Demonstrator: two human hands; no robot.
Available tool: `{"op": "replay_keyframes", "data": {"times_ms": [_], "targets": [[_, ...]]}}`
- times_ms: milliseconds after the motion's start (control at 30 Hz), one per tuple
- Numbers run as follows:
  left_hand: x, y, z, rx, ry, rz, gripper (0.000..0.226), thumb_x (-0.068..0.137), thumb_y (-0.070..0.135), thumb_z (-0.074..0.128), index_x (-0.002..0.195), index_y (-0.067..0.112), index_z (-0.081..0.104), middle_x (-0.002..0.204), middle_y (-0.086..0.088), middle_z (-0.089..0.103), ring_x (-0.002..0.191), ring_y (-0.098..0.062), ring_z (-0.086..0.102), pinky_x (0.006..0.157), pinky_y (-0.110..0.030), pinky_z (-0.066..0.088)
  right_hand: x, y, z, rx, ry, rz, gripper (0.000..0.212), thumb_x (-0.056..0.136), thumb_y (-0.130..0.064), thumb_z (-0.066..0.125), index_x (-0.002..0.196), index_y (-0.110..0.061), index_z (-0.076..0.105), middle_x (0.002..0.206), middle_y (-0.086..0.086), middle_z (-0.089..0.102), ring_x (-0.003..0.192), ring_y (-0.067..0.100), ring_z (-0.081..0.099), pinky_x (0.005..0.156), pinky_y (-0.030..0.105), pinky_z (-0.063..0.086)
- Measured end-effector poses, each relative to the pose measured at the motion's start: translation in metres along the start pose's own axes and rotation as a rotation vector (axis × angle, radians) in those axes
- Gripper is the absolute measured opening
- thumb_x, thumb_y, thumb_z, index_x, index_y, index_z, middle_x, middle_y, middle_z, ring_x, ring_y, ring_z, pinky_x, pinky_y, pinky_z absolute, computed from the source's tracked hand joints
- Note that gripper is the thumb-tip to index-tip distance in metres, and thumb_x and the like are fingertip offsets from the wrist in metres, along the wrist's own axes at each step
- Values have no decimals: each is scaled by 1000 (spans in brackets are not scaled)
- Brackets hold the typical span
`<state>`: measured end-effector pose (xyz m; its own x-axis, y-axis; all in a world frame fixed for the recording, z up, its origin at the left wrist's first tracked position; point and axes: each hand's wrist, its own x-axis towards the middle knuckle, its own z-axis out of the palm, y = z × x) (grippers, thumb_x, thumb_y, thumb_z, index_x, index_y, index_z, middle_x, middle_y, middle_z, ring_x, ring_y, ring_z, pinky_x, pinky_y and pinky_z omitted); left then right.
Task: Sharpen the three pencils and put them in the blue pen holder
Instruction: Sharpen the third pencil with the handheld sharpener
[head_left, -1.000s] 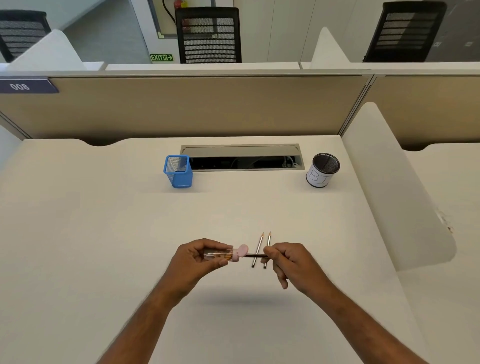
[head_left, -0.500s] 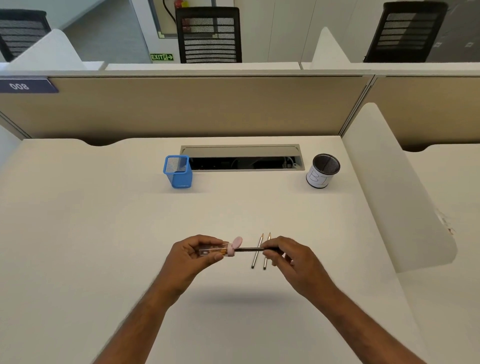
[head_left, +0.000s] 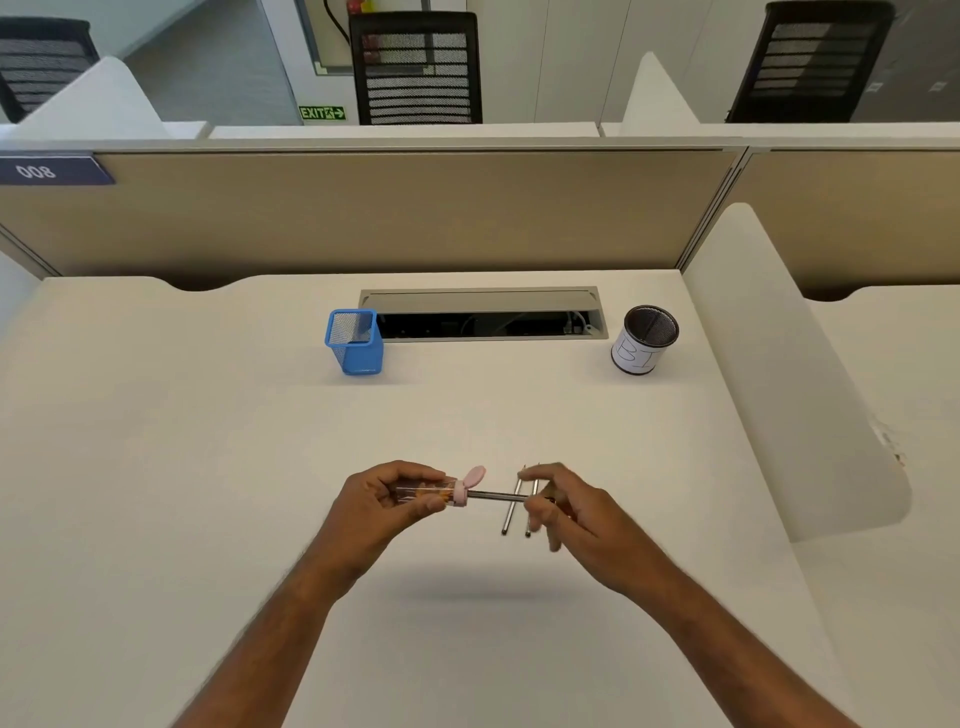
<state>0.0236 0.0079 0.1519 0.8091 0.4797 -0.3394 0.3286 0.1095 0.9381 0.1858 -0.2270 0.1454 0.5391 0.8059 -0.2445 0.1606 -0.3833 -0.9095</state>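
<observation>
Both forearms are reaching in over the pale worktop (head_left: 156, 493), and the hands are meeting just above it. The left hand (head_left: 387, 501) is gripping the sharpener (head_left: 441, 491), a clear tube with a pink cap, its fingers (head_left: 434, 506) curling round the tube. The right hand (head_left: 574, 512) is pinching the pencil (head_left: 496, 497) between thumb and fingertips, holding it level with its tip sitting inside the pink end of the sharpener. Under that held pencil, two spare pencils (head_left: 511, 512) are lying on the worktop side by side, pointing away from the person, the right one partly covered by the right hand. Further back, the blue holder (head_left: 355, 343) is standing upright, well apart from the hands, to the left, touching the corner of the cable slot (head_left: 483, 314). Off to the right of that slot a black mesh cup (head_left: 644, 340) with a white label is standing. Behind it all, the beige partition (head_left: 389, 213) is closing off the desk, with black chairs (head_left: 415, 67) beyond.
</observation>
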Motion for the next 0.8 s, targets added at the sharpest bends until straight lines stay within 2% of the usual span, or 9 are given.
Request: {"op": "replay_keyframes", "data": {"times_ms": [100, 233, 333, 400, 500, 567, 633, 700, 800], "targets": [[0, 0, 0, -14, 11, 0, 22, 88, 7, 86, 103, 24, 85, 109, -5, 87, 108, -24, 81, 101, -38, 61, 0, -2, -3, -69, 64, -36, 25, 101, -36, 69, 122, -45, 58, 108, -17, 66, 81, 14, 70, 71, 31, 52], [-1, 0, 0, -42, 30, 6, 23, 87, 5, 86, 102, 23, 85, 107, -6, 87, 106, -24, 82, 99, -34, 62, -1, -2, -4, -150, 162, -138, 11, 99, -26, 74, 105, -35, 74, 100, -17, 72, 87, 16, 70, 69, 32, 51], [-2, -3, 0, -55, 37, 0, 22, 87, 3, 85, 107, 14, 82, 107, -7, 87, 107, -26, 82, 98, -33, 62, 0, 2, -1, -200, 206, -202, 9, 97, -27, 76, 104, -33, 77, 98, -17, 73, 92, 13, 68, 69, 21, 46], [-2, -3, 2, -47, 34, 2, 22, 88, 4, 85, 108, 12, 82, 106, -6, 87, 105, -26, 82, 94, -28, 64, 1, 6, 2, -276, 224, -235, 10, 96, -30, 77, 106, -32, 77, 94, -19, 72, 92, 6, 66, 74, 12, 42], [-3, -2, 2, -55, 30, -6, 22, 87, 6, 86, 108, 13, 82, 107, -6, 87, 104, -27, 82, 97, -31, 64, 2, 9, 5, -314, 224, -260, 10, 98, -30, 74, 107, -30, 78, 88, -19, 70, 84, 3, 65, 75, 10, 43], [-3, -4, 1, -53, 17, -16, 21, 86, 7, 87, 105, 16, 84, 108, -7, 87, 106, -28, 82, 101, -38, 62, 3, 7, 4, -198, 153, -154, 8, 101, -25, 71, 101, -27, 79, 77, -17, 67, 69, 5, 62, 67, 15, 45], [-3, -5, -1, -49, -10, -30, 20, 87, 6, 86, 103, 17, 85, 110, -8, 86, 108, -29, 81, 102, -41, 61, 6, 5, 4, -51, 63, -29, 21, 106, -23, 64, 91, -23, 78, 61, -13, 57, 57, 5, 49, 59, 20, 39], [-3, -6, -1, -50, -27, -40, 20, 86, 4, 86, 103, 15, 85, 110, -9, 86, 109, -30, 81, 104, -44, 61, 9, 1, 3, 64, -4, 58, 33, 109, -25, 57, 84, -18, 77, 54, -11, 46, 52, 9, 38, 55, 24, 33], [-4, -8, -1, -44, -14, -44, 21, 86, 4, 86, 104, 14, 84, 109, -9, 86, 108, -31, 81, 105, -45, 61, 10, -1, 5, 60, -18, 56, 39, 111, -32, 51, 89, -12, 75, 54, -7, 48, 51, 11, 38, 54, 27, 34]]}}
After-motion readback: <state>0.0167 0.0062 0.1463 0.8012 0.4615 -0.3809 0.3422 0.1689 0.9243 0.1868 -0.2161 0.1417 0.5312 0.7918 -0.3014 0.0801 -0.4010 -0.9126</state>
